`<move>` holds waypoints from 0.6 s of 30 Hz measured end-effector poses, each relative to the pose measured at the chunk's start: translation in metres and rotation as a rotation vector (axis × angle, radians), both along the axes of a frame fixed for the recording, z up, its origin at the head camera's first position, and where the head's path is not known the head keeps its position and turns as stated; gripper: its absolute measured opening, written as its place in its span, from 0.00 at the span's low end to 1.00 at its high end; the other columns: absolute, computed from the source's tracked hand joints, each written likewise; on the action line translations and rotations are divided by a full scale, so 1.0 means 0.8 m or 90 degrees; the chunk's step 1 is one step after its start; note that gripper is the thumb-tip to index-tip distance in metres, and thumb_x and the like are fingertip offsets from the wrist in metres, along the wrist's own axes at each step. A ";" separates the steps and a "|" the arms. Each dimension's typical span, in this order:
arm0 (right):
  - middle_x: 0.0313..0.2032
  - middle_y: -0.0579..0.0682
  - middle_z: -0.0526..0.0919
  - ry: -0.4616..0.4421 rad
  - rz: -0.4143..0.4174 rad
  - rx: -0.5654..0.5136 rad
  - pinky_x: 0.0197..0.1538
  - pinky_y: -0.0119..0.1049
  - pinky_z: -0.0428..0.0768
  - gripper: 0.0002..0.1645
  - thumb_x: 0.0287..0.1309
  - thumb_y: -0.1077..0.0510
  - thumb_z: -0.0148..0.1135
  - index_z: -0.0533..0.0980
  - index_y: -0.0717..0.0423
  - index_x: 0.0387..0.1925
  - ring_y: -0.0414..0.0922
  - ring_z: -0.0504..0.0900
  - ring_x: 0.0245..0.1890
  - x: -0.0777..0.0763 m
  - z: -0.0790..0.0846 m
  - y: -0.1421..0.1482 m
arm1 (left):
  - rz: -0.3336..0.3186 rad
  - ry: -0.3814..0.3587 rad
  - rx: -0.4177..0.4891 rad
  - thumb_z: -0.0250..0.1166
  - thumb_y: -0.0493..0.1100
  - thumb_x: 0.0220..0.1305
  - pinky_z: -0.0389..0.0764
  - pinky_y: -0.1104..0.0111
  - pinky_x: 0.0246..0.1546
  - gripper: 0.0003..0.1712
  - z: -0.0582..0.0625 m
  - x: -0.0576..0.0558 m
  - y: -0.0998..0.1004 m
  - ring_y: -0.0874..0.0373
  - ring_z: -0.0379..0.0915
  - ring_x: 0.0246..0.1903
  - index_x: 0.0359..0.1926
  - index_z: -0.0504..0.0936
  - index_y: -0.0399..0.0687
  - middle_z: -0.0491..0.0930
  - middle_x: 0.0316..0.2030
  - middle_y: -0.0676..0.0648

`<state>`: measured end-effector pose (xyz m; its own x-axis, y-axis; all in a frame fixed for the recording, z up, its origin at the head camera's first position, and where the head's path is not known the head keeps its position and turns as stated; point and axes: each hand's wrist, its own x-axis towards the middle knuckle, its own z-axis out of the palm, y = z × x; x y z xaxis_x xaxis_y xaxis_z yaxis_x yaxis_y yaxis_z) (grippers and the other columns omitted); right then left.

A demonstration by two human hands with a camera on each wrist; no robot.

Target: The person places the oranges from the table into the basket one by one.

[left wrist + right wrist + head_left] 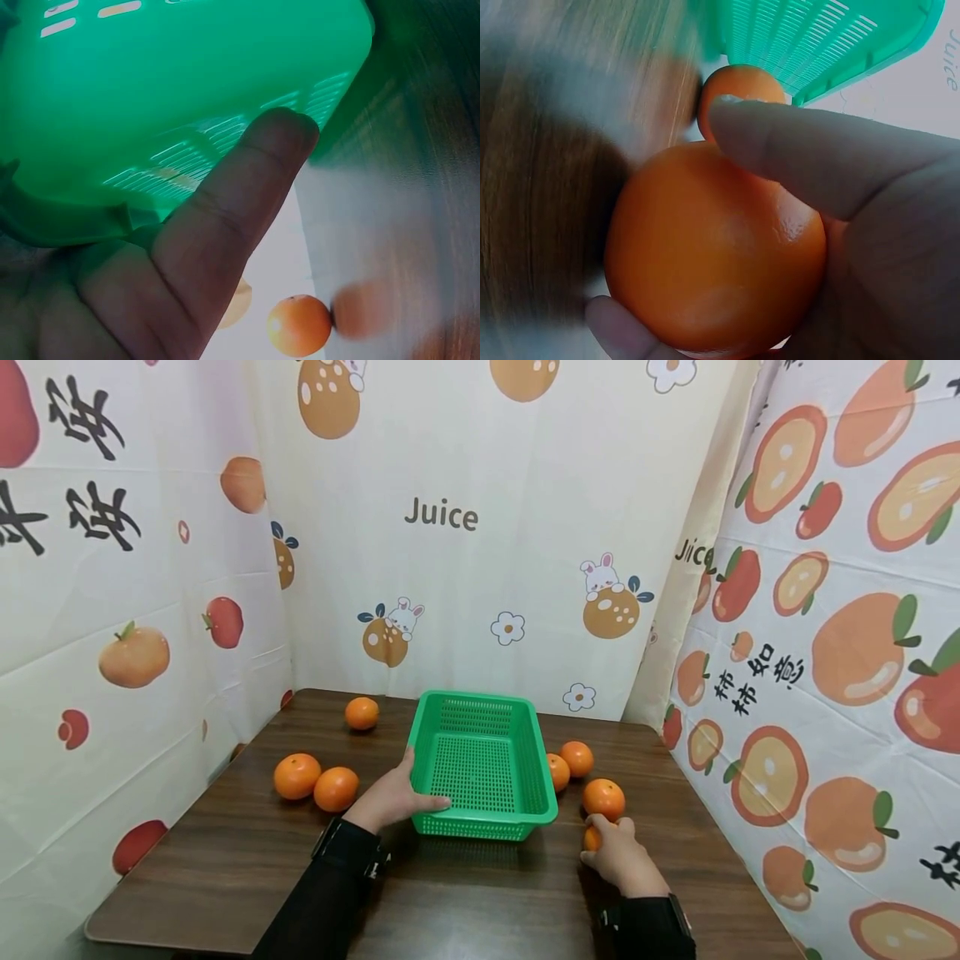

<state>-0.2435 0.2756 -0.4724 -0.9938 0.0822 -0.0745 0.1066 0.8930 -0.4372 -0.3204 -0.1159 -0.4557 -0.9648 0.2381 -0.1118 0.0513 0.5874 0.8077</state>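
Note:
A green plastic basket with slotted walls stands on the table, with no fruit visible inside it. My left hand lies at its near left corner, thumb stretched straight along the front rim and a finger along the left side. Up close in the left wrist view, the straight thumb rests against the green wall. To the basket's right, my right hand grips an orange between thumb and fingers. Just beyond that fruit, another orange sits on the table.
Two more oranges, a front one and a rear one, stand beside the basket's right wall. Left of it are a pair, one orange and its neighbour, plus a farther orange. Printed cloths surround the brown table.

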 end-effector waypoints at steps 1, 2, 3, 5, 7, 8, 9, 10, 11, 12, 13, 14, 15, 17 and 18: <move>0.60 0.77 0.62 0.002 0.000 -0.001 0.44 0.63 0.80 0.29 0.62 0.56 0.75 0.75 0.52 0.63 0.68 0.77 0.40 0.000 -0.001 0.000 | -0.001 0.001 0.000 0.79 0.75 0.50 0.67 0.37 0.73 0.85 0.000 0.000 0.000 0.37 0.64 0.75 0.87 0.32 0.47 0.53 0.83 0.31; 0.60 0.76 0.63 0.004 -0.001 -0.001 0.44 0.62 0.80 0.29 0.62 0.56 0.76 0.75 0.52 0.62 0.68 0.77 0.40 0.000 -0.001 -0.001 | -0.001 0.001 0.002 0.79 0.75 0.50 0.67 0.37 0.73 0.85 -0.001 0.000 0.000 0.38 0.64 0.75 0.87 0.32 0.47 0.53 0.83 0.31; 0.60 0.76 0.63 0.006 -0.002 -0.001 0.44 0.62 0.80 0.29 0.62 0.56 0.76 0.75 0.52 0.62 0.68 0.77 0.39 0.000 -0.001 -0.001 | -0.001 0.001 0.003 0.79 0.75 0.50 0.67 0.37 0.73 0.84 -0.001 0.001 0.000 0.38 0.64 0.74 0.87 0.32 0.47 0.53 0.83 0.31; 0.60 0.76 0.63 0.005 -0.004 -0.001 0.44 0.61 0.80 0.29 0.62 0.55 0.76 0.75 0.52 0.62 0.68 0.77 0.39 0.000 -0.001 -0.002 | -0.003 0.002 0.002 0.78 0.76 0.50 0.67 0.37 0.73 0.84 -0.001 0.001 0.000 0.38 0.64 0.74 0.87 0.32 0.47 0.53 0.83 0.31; 0.60 0.76 0.63 0.003 -0.004 -0.001 0.43 0.61 0.80 0.29 0.62 0.56 0.76 0.75 0.52 0.62 0.68 0.77 0.39 0.001 0.000 -0.002 | -0.004 0.001 0.000 0.78 0.76 0.50 0.68 0.37 0.73 0.85 0.000 0.001 0.000 0.38 0.64 0.74 0.87 0.32 0.47 0.53 0.83 0.30; 0.60 0.76 0.63 -0.002 -0.004 -0.002 0.44 0.61 0.80 0.29 0.62 0.55 0.75 0.75 0.52 0.63 0.68 0.76 0.40 0.002 0.001 -0.003 | -0.004 -0.001 -0.001 0.78 0.76 0.50 0.67 0.37 0.73 0.85 0.000 0.001 -0.001 0.38 0.64 0.74 0.87 0.32 0.47 0.53 0.83 0.30; 0.60 0.76 0.62 -0.005 -0.003 -0.003 0.44 0.61 0.80 0.29 0.63 0.56 0.75 0.75 0.53 0.63 0.68 0.76 0.40 0.002 0.002 -0.003 | -0.004 -0.002 -0.003 0.78 0.76 0.50 0.68 0.37 0.73 0.85 0.001 0.001 -0.001 0.37 0.64 0.74 0.87 0.31 0.47 0.53 0.83 0.30; 0.60 0.76 0.62 -0.010 -0.004 -0.006 0.44 0.61 0.80 0.29 0.63 0.56 0.75 0.75 0.52 0.63 0.67 0.76 0.40 0.003 0.002 -0.003 | -0.004 -0.003 -0.006 0.78 0.76 0.50 0.67 0.37 0.73 0.85 0.001 0.001 -0.001 0.37 0.64 0.75 0.87 0.31 0.47 0.52 0.83 0.30; 0.60 0.76 0.62 -0.017 -0.005 -0.009 0.44 0.61 0.80 0.29 0.63 0.56 0.74 0.75 0.52 0.63 0.67 0.76 0.40 0.003 0.003 -0.003 | -0.005 -0.004 -0.007 0.78 0.76 0.50 0.67 0.37 0.73 0.85 0.001 0.001 -0.001 0.37 0.63 0.75 0.87 0.31 0.47 0.52 0.83 0.30; 0.60 0.75 0.62 -0.021 -0.007 -0.012 0.43 0.60 0.80 0.29 0.63 0.56 0.74 0.75 0.52 0.63 0.67 0.76 0.40 0.003 0.003 -0.004 | -0.005 -0.006 -0.009 0.78 0.76 0.50 0.67 0.37 0.73 0.85 0.001 0.001 -0.002 0.37 0.63 0.75 0.87 0.31 0.47 0.52 0.83 0.30; 0.60 0.75 0.62 -0.026 -0.009 -0.014 0.43 0.59 0.79 0.29 0.63 0.56 0.74 0.75 0.52 0.63 0.66 0.76 0.39 0.002 0.002 -0.004 | -0.006 -0.007 -0.011 0.78 0.76 0.50 0.67 0.37 0.73 0.85 0.001 0.001 -0.002 0.37 0.63 0.75 0.87 0.31 0.46 0.52 0.83 0.30; 0.60 0.74 0.62 -0.028 -0.010 -0.014 0.43 0.58 0.79 0.29 0.63 0.56 0.74 0.75 0.52 0.63 0.65 0.76 0.39 0.002 0.002 -0.004 | -0.007 -0.007 -0.011 0.78 0.76 0.50 0.67 0.37 0.73 0.85 0.002 0.001 -0.002 0.37 0.63 0.75 0.87 0.31 0.46 0.52 0.83 0.30; 0.60 0.74 0.62 -0.028 -0.011 -0.012 0.43 0.58 0.79 0.29 0.63 0.56 0.74 0.75 0.52 0.63 0.65 0.76 0.39 0.001 0.001 -0.003 | -0.008 -0.006 -0.011 0.78 0.76 0.50 0.67 0.37 0.73 0.85 0.001 0.001 -0.003 0.37 0.63 0.75 0.87 0.31 0.46 0.52 0.83 0.30; 0.60 0.74 0.63 -0.026 -0.010 -0.004 0.43 0.57 0.79 0.29 0.64 0.56 0.74 0.75 0.52 0.64 0.64 0.76 0.39 -0.002 -0.001 -0.003 | -0.012 -0.002 -0.008 0.78 0.76 0.51 0.68 0.37 0.73 0.84 0.001 0.000 -0.003 0.37 0.64 0.75 0.87 0.32 0.45 0.53 0.83 0.30; 0.60 0.74 0.63 -0.025 -0.009 0.001 0.43 0.57 0.79 0.29 0.64 0.56 0.74 0.75 0.51 0.65 0.64 0.76 0.39 -0.004 -0.002 -0.003 | -0.013 0.001 -0.005 0.78 0.76 0.51 0.68 0.37 0.73 0.84 0.000 -0.001 -0.003 0.37 0.64 0.74 0.87 0.32 0.45 0.53 0.83 0.30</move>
<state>-0.2470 0.2730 -0.4741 -0.9889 0.0962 -0.1131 0.1361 0.8917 -0.4316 -0.3210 -0.1186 -0.4557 -0.9600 0.2569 -0.1118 0.0651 0.5928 0.8027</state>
